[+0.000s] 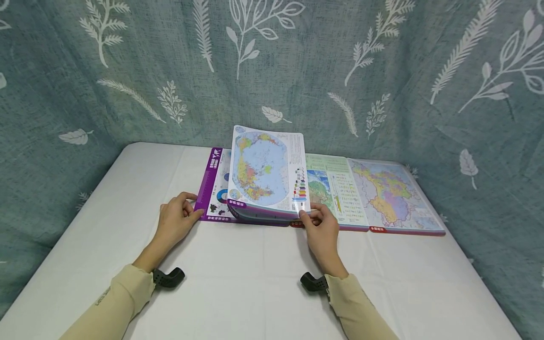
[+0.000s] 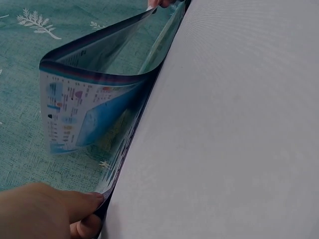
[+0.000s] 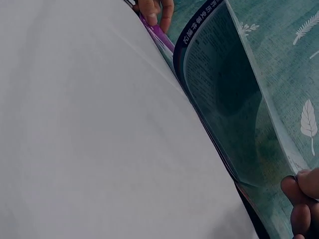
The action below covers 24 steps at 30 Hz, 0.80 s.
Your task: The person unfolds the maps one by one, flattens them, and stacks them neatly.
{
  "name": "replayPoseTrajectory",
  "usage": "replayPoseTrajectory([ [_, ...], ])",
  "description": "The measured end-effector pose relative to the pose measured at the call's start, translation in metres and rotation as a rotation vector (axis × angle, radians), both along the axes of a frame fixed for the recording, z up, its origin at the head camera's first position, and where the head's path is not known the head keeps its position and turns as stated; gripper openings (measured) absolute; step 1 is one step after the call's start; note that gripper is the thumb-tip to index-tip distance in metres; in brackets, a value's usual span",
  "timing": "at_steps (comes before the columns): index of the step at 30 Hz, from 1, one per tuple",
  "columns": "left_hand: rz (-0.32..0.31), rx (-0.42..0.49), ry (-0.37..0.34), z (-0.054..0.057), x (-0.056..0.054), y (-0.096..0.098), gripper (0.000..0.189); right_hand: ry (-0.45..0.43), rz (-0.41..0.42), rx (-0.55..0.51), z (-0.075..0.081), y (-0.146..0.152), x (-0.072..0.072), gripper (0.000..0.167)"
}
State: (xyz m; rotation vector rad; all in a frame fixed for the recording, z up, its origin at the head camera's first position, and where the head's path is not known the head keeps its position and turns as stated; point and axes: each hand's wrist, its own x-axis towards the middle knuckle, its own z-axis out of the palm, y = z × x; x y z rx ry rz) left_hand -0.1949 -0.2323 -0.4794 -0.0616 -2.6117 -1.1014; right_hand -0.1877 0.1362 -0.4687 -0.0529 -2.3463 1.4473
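Note:
A folding map lies across the white table, several of its panels showing. Its world map panel (image 1: 263, 165) is lifted and turned over toward the left, bowed above the layers beneath. My right hand (image 1: 322, 232) pinches that panel's near right corner, thumb on top. At the far left, a purple-bordered panel (image 1: 207, 182) lies flat, with its near left corner between the thumb and fingers of my left hand (image 1: 177, 217). From the left wrist, the raised fold (image 2: 99, 77) stands as a loop over the flat layer.
To the right, a green text panel (image 1: 340, 200) and a multicoloured map panel (image 1: 388, 196) lie flat near the table's back edge. The white cloth (image 1: 263, 283) covers the tabletop. Behind it hangs a green leaf-patterned curtain (image 1: 297, 85).

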Motion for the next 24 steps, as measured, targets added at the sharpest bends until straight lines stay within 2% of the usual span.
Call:
replayPoseTrajectory([
  [24, 0.007, -0.001, -0.01, 0.001, 0.002, 0.0, 0.039, 0.006, -0.08, 0.037, 0.0, 0.048, -0.001, 0.028],
])
